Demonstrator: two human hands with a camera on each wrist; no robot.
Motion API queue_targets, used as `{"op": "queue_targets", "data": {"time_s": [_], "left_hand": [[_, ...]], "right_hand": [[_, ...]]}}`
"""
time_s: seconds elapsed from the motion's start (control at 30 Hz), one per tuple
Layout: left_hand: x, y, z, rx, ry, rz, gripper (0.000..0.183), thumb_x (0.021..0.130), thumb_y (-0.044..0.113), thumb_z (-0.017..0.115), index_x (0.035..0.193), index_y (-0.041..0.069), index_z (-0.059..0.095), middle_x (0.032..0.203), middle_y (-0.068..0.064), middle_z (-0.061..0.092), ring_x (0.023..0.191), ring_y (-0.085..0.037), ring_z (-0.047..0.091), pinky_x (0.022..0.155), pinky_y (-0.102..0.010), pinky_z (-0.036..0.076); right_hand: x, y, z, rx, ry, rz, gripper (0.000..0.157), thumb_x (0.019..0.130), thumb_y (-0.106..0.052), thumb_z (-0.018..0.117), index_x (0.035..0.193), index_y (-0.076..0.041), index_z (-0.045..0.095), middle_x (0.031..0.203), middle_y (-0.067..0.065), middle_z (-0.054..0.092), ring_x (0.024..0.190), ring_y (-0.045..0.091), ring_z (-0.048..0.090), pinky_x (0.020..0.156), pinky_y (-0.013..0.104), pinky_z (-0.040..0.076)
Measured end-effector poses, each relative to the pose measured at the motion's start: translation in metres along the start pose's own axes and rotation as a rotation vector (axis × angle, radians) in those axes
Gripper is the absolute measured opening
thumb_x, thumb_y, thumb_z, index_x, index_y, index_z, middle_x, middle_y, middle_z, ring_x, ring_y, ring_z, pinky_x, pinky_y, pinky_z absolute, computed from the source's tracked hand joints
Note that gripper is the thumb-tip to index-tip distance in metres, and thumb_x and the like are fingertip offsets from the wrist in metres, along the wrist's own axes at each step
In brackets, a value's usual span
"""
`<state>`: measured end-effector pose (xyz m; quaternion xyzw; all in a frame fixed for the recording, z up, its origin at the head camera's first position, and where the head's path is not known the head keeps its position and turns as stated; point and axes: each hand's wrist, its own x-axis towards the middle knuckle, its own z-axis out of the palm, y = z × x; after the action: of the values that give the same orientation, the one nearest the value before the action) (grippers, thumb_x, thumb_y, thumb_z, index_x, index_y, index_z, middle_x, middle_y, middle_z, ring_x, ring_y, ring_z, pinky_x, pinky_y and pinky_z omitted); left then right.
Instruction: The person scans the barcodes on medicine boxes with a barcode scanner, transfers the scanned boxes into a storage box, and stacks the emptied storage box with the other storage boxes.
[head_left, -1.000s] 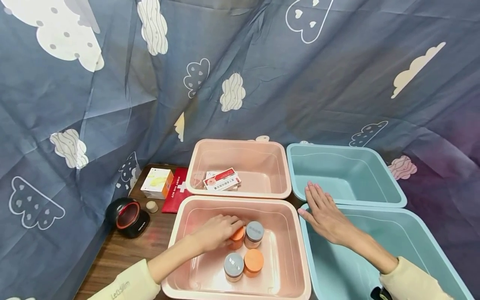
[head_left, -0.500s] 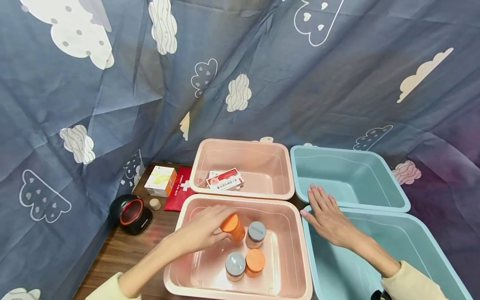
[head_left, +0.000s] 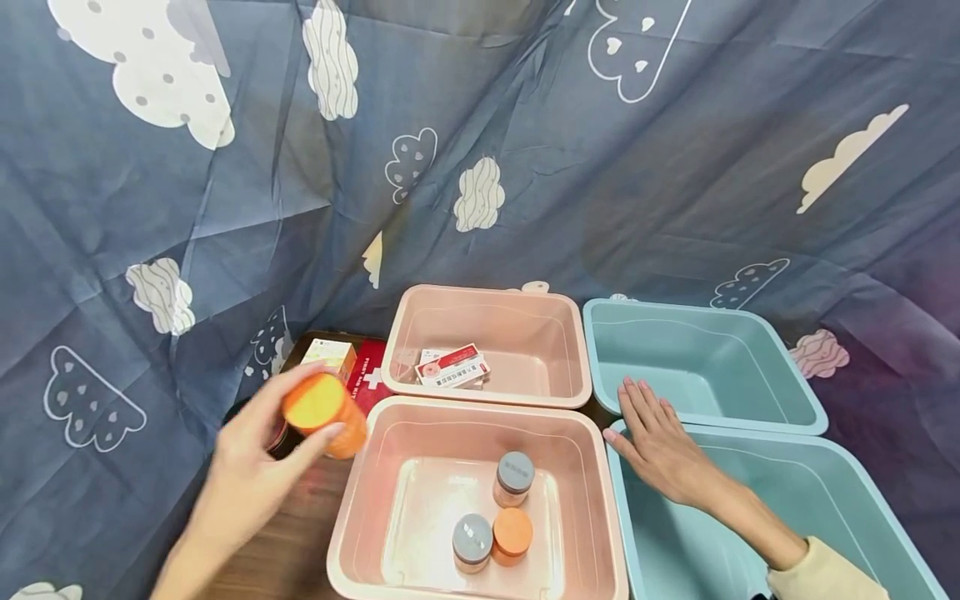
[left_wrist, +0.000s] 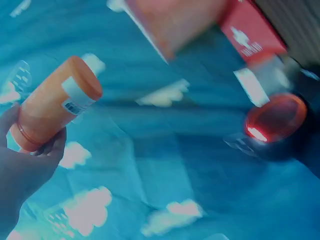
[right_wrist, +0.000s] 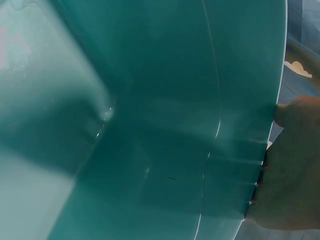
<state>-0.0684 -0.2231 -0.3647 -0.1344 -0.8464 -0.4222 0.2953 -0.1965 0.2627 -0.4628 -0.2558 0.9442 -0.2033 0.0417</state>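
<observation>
My left hand [head_left: 251, 467] holds an orange bottle [head_left: 339, 421] between thumb and fingers, tilted in the air just left of the front pink bin [head_left: 348, 508]. In the left wrist view, the same bottle [left_wrist: 52, 102] shows a white label with a barcode. Inside that bin stand two grey-lidded jars, the farther jar [head_left: 513, 475] and the nearer jar [head_left: 472, 542], with an orange-lidded jar [head_left: 512, 533] beside the nearer one. My right hand [head_left: 667, 454] lies with straight fingers at the rims of the front blue bin [head_left: 622, 508] and the back blue bin [head_left: 795, 417].
Small medicine boxes [head_left: 452, 367] lie in the back pink bin [head_left: 491, 293]. Left of the bins, a yellow-and-white box [head_left: 330, 354] and a red first aid pouch [head_left: 367, 375] sit on the wooden table [head_left: 300, 533]. A black device [left_wrist: 280, 125] is partly behind my left hand.
My left hand has lifted the orange bottle out of the front pink bin and carried it left past the rim. My right hand stays where it was.
</observation>
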Motion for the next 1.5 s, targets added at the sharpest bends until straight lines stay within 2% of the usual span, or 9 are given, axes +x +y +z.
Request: {"op": "queue_targets", "data": {"time_s": [0.13, 0.27, 0.47, 0.7, 0.97, 1.1, 1.23, 1.37, 1.5], "left_hand": [[-0.009, -0.024, -0.019, 0.118, 0.135, -0.044, 0.082, 0.072, -0.016, 0.093, 0.146, 0.009, 0.069, 0.131, -0.003, 0.075, 0.117, 0.011, 0.06, 0.103, -0.005, 0.042], [-0.017, -0.064, -0.021, 0.249, 0.221, -0.159, 0.071, 0.075, -0.01, 0.094, 0.141, 0.005, 0.071, 0.126, -0.02, 0.074, 0.113, 0.016, 0.052, 0.102, -0.002, 0.034], [-0.03, -0.11, -0.003, 0.321, 0.266, -0.343, 0.063, 0.079, 0.003, 0.097, 0.137, 0.002, 0.071, 0.122, -0.024, 0.072, 0.107, -0.029, 0.062, 0.092, -0.009, 0.033], [-0.034, -0.125, 0.009, 0.334, 0.286, -0.42, 0.066, 0.073, 0.011, 0.103, 0.126, -0.006, 0.067, 0.115, -0.028, 0.061, 0.113, -0.047, 0.055, 0.1, -0.058, 0.042], [-0.026, -0.125, 0.011, 0.324, 0.243, -0.411, 0.066, 0.073, 0.009, 0.102, 0.126, -0.007, 0.066, 0.116, -0.029, 0.059, 0.111, -0.046, 0.053, 0.096, -0.056, 0.04], [-0.002, -0.111, 0.006, 0.285, 0.188, -0.294, 0.068, 0.075, 0.007, 0.1, 0.136, 0.0, 0.071, 0.125, -0.026, 0.066, 0.115, -0.044, 0.057, 0.1, -0.032, 0.041], [0.043, -0.082, 0.012, 0.213, 0.082, -0.144, 0.072, 0.078, 0.005, 0.098, 0.145, 0.005, 0.069, 0.132, -0.022, 0.07, 0.119, -0.04, 0.063, 0.099, -0.019, 0.041], [0.094, -0.048, 0.041, 0.092, -0.078, 0.0, 0.067, 0.084, 0.001, 0.093, 0.146, 0.005, 0.069, 0.141, -0.02, 0.07, 0.129, -0.038, 0.065, 0.112, -0.038, 0.05], [0.138, -0.02, 0.087, -0.022, -0.202, 0.073, 0.059, 0.089, 0.001, 0.089, 0.144, 0.002, 0.069, 0.143, -0.018, 0.07, 0.131, -0.034, 0.066, 0.118, -0.05, 0.051]], "right_hand": [[0.0, 0.004, 0.002, -0.023, -0.003, 0.005, 0.083, 0.118, -0.048, 0.044, 0.173, 0.005, 0.012, 0.182, 0.028, 0.005, 0.17, 0.046, -0.003, 0.135, 0.063, -0.005], [-0.001, 0.002, 0.001, -0.016, 0.023, -0.004, 0.081, 0.117, -0.043, 0.048, 0.172, 0.007, 0.015, 0.181, 0.029, 0.008, 0.169, 0.048, 0.0, 0.134, 0.065, -0.004], [-0.003, -0.009, -0.003, -0.003, 0.021, 0.015, 0.082, 0.116, -0.044, 0.05, 0.17, 0.01, 0.02, 0.18, 0.032, 0.012, 0.167, 0.054, 0.005, 0.131, 0.071, 0.004], [-0.004, -0.016, -0.006, -0.015, -0.001, 0.04, 0.081, 0.116, -0.042, 0.052, 0.169, 0.011, 0.022, 0.179, 0.033, 0.013, 0.165, 0.057, 0.009, 0.13, 0.073, 0.009], [-0.003, -0.022, -0.014, -0.039, -0.055, 0.065, 0.082, 0.116, -0.043, 0.051, 0.17, 0.011, 0.02, 0.179, 0.033, 0.012, 0.166, 0.056, 0.009, 0.129, 0.074, 0.012], [-0.003, -0.02, -0.012, -0.036, -0.054, 0.063, 0.081, 0.117, -0.043, 0.05, 0.17, 0.01, 0.019, 0.18, 0.032, 0.01, 0.166, 0.055, 0.007, 0.131, 0.071, 0.007], [-0.003, -0.02, -0.013, -0.027, -0.067, 0.074, 0.081, 0.117, -0.043, 0.049, 0.17, 0.011, 0.018, 0.18, 0.032, 0.008, 0.167, 0.054, 0.005, 0.132, 0.071, 0.006], [-0.004, -0.017, -0.011, -0.015, -0.034, 0.05, 0.081, 0.117, -0.041, 0.05, 0.17, 0.011, 0.019, 0.18, 0.033, 0.01, 0.166, 0.055, 0.006, 0.129, 0.073, 0.007], [-0.004, -0.01, -0.003, 0.009, 0.006, 0.015, 0.08, 0.117, -0.041, 0.05, 0.171, 0.009, 0.018, 0.18, 0.031, 0.01, 0.168, 0.052, 0.003, 0.132, 0.069, 0.001]]}}
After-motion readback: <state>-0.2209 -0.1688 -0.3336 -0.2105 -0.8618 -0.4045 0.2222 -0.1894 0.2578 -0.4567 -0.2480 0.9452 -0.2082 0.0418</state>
